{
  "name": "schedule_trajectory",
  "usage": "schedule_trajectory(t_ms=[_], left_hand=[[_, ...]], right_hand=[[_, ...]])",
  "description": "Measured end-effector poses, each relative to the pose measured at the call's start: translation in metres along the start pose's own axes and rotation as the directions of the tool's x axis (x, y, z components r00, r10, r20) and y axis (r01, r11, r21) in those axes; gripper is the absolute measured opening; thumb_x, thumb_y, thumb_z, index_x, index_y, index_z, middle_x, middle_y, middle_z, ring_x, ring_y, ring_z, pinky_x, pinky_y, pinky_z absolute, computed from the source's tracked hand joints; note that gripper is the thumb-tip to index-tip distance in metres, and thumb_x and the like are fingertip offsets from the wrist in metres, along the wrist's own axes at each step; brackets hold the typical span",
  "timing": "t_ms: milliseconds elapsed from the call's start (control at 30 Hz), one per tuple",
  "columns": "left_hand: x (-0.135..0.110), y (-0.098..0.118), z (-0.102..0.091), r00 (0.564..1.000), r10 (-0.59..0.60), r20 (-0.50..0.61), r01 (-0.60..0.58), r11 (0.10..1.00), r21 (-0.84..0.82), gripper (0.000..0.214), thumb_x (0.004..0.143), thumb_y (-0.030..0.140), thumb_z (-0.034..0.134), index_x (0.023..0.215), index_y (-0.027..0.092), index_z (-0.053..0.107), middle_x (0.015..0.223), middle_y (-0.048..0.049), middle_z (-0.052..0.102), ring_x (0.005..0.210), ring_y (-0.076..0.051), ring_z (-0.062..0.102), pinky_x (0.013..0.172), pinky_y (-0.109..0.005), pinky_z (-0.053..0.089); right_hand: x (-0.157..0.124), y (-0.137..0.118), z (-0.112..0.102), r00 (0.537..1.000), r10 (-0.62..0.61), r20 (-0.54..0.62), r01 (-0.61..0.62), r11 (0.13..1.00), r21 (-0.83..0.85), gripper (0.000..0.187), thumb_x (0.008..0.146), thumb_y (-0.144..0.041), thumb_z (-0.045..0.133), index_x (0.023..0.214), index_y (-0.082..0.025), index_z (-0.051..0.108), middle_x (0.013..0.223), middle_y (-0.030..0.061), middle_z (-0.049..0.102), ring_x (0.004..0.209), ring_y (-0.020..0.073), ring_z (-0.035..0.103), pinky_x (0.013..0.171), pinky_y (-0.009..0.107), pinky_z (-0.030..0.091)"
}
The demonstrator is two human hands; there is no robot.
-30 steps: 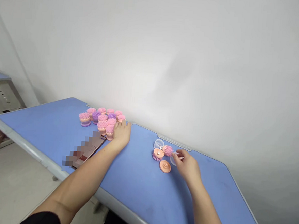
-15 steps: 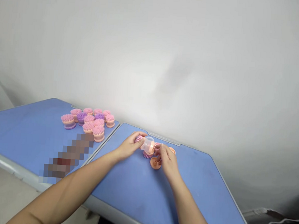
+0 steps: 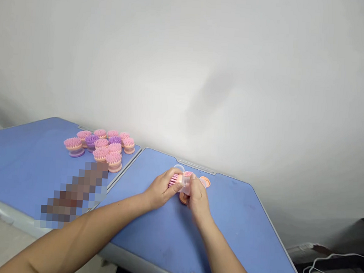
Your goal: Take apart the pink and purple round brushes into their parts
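My left hand (image 3: 162, 190) is closed around a scrub brush head with pink bristles (image 3: 173, 181) and a peach rim, its bristles facing left. Against that rim sits a clear plastic cup (image 3: 185, 186), gripped by my right hand (image 3: 198, 202). Both hands meet over the right-hand blue table. Under the cup lies an orange round base (image 3: 182, 198), partly covered by my right fingers. Just behind my hands are another pink brush head (image 3: 188, 174), a clear round piece (image 3: 179, 168) and an orange round cap (image 3: 205, 181).
Several pink and purple scrub brushes (image 3: 101, 144) stand grouped on the left blue table (image 3: 18, 154), bristles up. Beside them is a pixelated patch. A seam divides the two tables, and a white wall (image 3: 186, 70) rises behind. White wire (image 3: 311, 266) shows at lower right.
The clear cup has swung from beside my left fingers into my right hand, lined up with the brush head. My right fingers have closed on it, and both hands are closer together.
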State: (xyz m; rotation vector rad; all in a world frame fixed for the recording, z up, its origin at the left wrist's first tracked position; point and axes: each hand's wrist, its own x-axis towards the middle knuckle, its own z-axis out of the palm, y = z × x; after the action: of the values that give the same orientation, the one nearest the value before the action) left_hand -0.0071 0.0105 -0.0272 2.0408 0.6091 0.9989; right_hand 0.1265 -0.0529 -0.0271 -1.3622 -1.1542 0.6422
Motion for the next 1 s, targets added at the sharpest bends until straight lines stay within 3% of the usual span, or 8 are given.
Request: schedule_trajectory(t_ms=[133, 300, 367, 433, 533, 633, 800, 1000], left_hand=[[0.001, 0.005, 0.009, 0.971, -0.240, 0.006, 0.233, 0.934, -0.270, 0.041, 0.088, 0.063, 0.047, 0.092, 0.022, 0.050, 0.066, 0.0031, 0.055, 0.055, -0.013, 0.049, 0.056, -0.026, 0.041], [0.006, 0.003, 0.004, 0.849, -0.473, 0.234, 0.527, 0.778, -0.342, 0.065, 0.083, 0.081, 0.032, 0.071, 0.020, 0.050, 0.048, 0.0034, 0.045, 0.038, -0.011, 0.039, 0.039, -0.023, 0.029], [0.007, 0.002, 0.000, 0.854, -0.459, 0.245, 0.519, 0.780, -0.350, 0.075, 0.079, 0.086, 0.028, 0.073, 0.017, 0.056, 0.055, -0.0010, 0.053, 0.045, -0.013, 0.050, 0.042, -0.024, 0.037], [0.006, 0.002, -0.003, 0.909, -0.381, 0.168, 0.416, 0.818, -0.397, 0.074, 0.076, 0.084, 0.042, 0.095, 0.016, 0.061, 0.080, -0.0065, 0.065, 0.064, -0.017, 0.061, 0.054, -0.026, 0.047], [0.005, 0.004, -0.006, 0.982, -0.187, 0.020, 0.183, 0.929, -0.321, 0.072, 0.065, 0.059, 0.078, 0.121, 0.021, 0.054, 0.120, -0.0109, 0.060, 0.095, -0.022, 0.062, 0.080, -0.032, 0.051], [0.005, 0.006, -0.006, 0.997, -0.069, 0.030, 0.073, 0.977, -0.202, 0.057, 0.065, 0.040, 0.082, 0.113, 0.022, 0.059, 0.117, -0.0086, 0.062, 0.106, -0.024, 0.058, 0.091, -0.034, 0.047], [0.007, 0.003, -0.004, 0.934, -0.291, 0.207, 0.354, 0.824, -0.442, 0.046, 0.080, 0.063, 0.061, 0.090, 0.018, 0.054, 0.066, 0.0032, 0.055, 0.056, -0.011, 0.053, 0.055, -0.024, 0.045], [0.010, -0.001, -0.007, 0.860, -0.428, 0.278, 0.507, 0.656, -0.559, 0.053, 0.079, 0.069, 0.058, 0.083, 0.016, 0.055, 0.065, 0.0022, 0.056, 0.044, -0.008, 0.047, 0.043, -0.021, 0.041]], right_hand=[[-0.001, 0.001, -0.001, 0.995, -0.071, -0.067, 0.061, 0.988, -0.143, 0.048, 0.092, -0.063, 0.033, 0.071, -0.023, 0.048, 0.064, -0.0008, 0.051, 0.060, 0.0163, 0.048, 0.057, 0.029, 0.037], [-0.003, 0.001, -0.007, 0.991, -0.123, 0.048, 0.132, 0.933, -0.335, 0.043, 0.092, -0.059, 0.036, 0.091, -0.022, 0.059, 0.077, 0.0017, 0.064, 0.065, 0.0171, 0.055, 0.062, 0.029, 0.039], [-0.002, 0.001, -0.009, 0.989, -0.133, 0.064, 0.146, 0.941, -0.305, 0.042, 0.093, -0.057, 0.035, 0.090, -0.023, 0.059, 0.077, 0.0015, 0.064, 0.065, 0.0169, 0.055, 0.062, 0.029, 0.040], [0.000, 0.001, -0.009, 0.993, -0.108, 0.052, 0.118, 0.966, -0.230, 0.041, 0.094, -0.056, 0.035, 0.088, -0.023, 0.059, 0.074, 0.0011, 0.062, 0.064, 0.0169, 0.053, 0.060, 0.029, 0.040], [0.003, 0.001, -0.009, 0.998, -0.027, 0.048, 0.033, 0.992, -0.121, 0.044, 0.095, -0.057, 0.033, 0.084, -0.023, 0.056, 0.066, 0.0001, 0.056, 0.057, 0.0167, 0.049, 0.055, 0.029, 0.039], [0.004, 0.001, -0.010, 0.999, 0.014, 0.036, -0.011, 0.998, -0.065, 0.048, 0.095, -0.060, 0.029, 0.083, -0.022, 0.056, 0.065, 0.0007, 0.056, 0.057, 0.0174, 0.050, 0.054, 0.030, 0.040], [0.001, 0.000, -0.014, 0.989, -0.127, 0.073, 0.140, 0.970, -0.201, 0.042, 0.094, -0.056, 0.037, 0.101, -0.021, 0.060, 0.080, 0.0035, 0.066, 0.073, 0.0205, 0.061, 0.070, 0.033, 0.046], [0.006, -0.002, -0.023, 0.975, -0.219, 0.033, 0.221, 0.968, -0.122, 0.044, 0.088, -0.046, 0.055, 0.126, -0.023, 0.053, 0.120, 0.0101, 0.062, 0.104, 0.0232, 0.062, 0.090, 0.039, 0.049]])
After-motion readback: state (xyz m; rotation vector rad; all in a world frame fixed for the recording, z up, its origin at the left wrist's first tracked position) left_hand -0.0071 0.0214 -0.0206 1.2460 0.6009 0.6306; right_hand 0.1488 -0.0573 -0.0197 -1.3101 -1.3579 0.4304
